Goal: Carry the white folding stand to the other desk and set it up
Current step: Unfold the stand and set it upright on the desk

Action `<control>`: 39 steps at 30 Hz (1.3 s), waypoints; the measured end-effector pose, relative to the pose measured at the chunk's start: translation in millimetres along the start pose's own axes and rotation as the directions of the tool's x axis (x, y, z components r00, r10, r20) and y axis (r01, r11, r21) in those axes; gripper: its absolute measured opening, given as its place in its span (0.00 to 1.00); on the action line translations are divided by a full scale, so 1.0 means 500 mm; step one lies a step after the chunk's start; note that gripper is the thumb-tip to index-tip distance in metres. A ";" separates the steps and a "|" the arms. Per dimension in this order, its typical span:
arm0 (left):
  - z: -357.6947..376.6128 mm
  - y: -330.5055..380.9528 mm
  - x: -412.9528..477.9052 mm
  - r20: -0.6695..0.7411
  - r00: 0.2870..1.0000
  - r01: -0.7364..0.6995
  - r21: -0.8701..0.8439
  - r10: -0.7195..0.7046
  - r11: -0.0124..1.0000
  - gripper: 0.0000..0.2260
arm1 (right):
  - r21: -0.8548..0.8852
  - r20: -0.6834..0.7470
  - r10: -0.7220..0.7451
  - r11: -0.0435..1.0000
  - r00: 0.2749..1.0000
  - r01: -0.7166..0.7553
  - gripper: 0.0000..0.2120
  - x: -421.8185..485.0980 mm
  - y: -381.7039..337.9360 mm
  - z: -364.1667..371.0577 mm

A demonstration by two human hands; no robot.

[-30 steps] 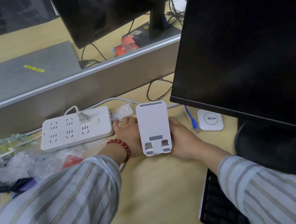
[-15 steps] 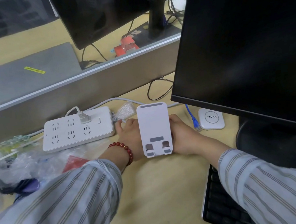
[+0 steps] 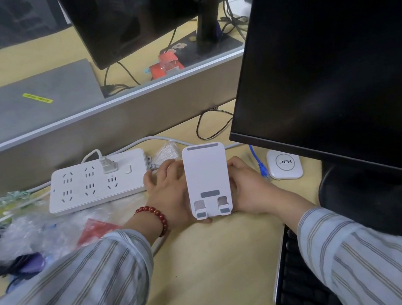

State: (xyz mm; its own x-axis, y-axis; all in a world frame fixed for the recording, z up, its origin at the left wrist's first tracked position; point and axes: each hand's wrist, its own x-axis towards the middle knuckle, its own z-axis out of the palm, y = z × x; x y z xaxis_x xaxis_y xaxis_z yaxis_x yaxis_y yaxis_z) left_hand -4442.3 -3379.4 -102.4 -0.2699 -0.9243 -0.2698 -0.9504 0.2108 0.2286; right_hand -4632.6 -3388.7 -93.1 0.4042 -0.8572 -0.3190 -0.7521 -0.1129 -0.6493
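Looming over your pale wooden surface [image 3: 209, 266] is the black monitor [image 3: 335, 57], and left of it your left hand [image 3: 169, 194] and right hand [image 3: 250, 189] grip the upright white folding stand [image 3: 207, 177] from both sides.

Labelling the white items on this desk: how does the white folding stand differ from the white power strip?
The white folding stand stands raised, its panel facing the camera; the white power strip lies flat. The stand is narrower and held on both sides; the strip is untouched, with one plug inserted. Both are white plastic.
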 end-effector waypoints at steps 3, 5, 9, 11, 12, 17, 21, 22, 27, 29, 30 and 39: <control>-0.006 -0.003 0.005 0.001 1.000 -0.025 -0.009 0.025 1.000 0.43 | -0.014 -0.049 0.044 0.999 0.998 -0.045 0.26 0.001 0.003 0.009; -0.012 -0.003 0.010 0.003 0.999 -0.047 0.011 0.047 0.999 0.40 | -0.009 -0.059 0.065 0.998 0.996 -0.065 0.27 0.003 0.004 0.016; -0.021 -0.010 0.039 0.013 0.997 -0.077 0.068 0.077 0.995 0.39 | 0.030 -0.085 0.098 0.995 0.992 -0.095 0.23 0.003 0.009 0.036; -0.031 -0.011 0.057 0.017 0.997 -0.079 0.038 0.079 0.996 0.36 | 0.059 -0.105 0.114 0.992 0.988 -0.108 0.24 0.002 0.013 0.048; -0.035 -0.009 0.063 0.033 0.996 -0.088 0.022 0.087 0.996 0.35 | 0.067 -0.113 0.125 0.991 0.986 -0.118 0.25 0.002 0.014 0.051; -0.035 -0.015 0.064 0.063 0.993 -0.104 0.012 0.103 0.995 0.32 | 0.002 -0.110 0.093 0.996 0.990 -0.094 0.20 0.012 0.018 0.049; -0.041 -0.019 0.061 0.067 0.995 -0.077 -0.013 0.078 0.997 0.30 | 0.015 -0.099 0.124 0.992 0.987 -0.124 0.22 0.021 0.013 0.044; -0.044 -0.018 0.065 0.069 0.994 -0.083 -0.012 0.083 0.996 0.29 | 0.021 -0.110 0.140 0.990 0.984 -0.139 0.23 0.021 0.013 0.047; -0.047 -0.010 0.089 0.096 0.988 -0.124 0.007 0.123 0.992 0.32 | 0.078 -0.178 0.211 0.977 0.961 -0.200 0.33 -0.001 0.015 0.064; -0.043 -0.011 0.091 0.105 0.988 -0.115 -0.013 0.116 0.993 0.32 | 0.083 -0.191 0.208 0.977 0.959 -0.195 0.34 -0.007 0.014 0.062; -0.041 -0.013 0.088 0.100 0.989 -0.107 -0.024 0.109 0.994 0.31 | 0.071 -0.185 0.197 0.980 0.963 -0.186 0.33 -0.007 0.012 0.058; -0.016 -0.019 0.028 -0.058 0.998 -0.018 -0.087 0.013 0.996 0.28 | -0.044 -0.065 0.079 0.996 0.995 -0.081 0.25 0.013 -0.009 0.011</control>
State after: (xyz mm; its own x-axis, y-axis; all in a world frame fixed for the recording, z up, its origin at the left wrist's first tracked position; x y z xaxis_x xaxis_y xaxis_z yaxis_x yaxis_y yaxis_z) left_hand -4436.1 -3396.9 -100.9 -0.2731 -0.9384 -0.2119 -0.9284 0.1994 0.3137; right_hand -4623.5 -3391.2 -95.9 0.3093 -0.8941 -0.3237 -0.8046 -0.0646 -0.5903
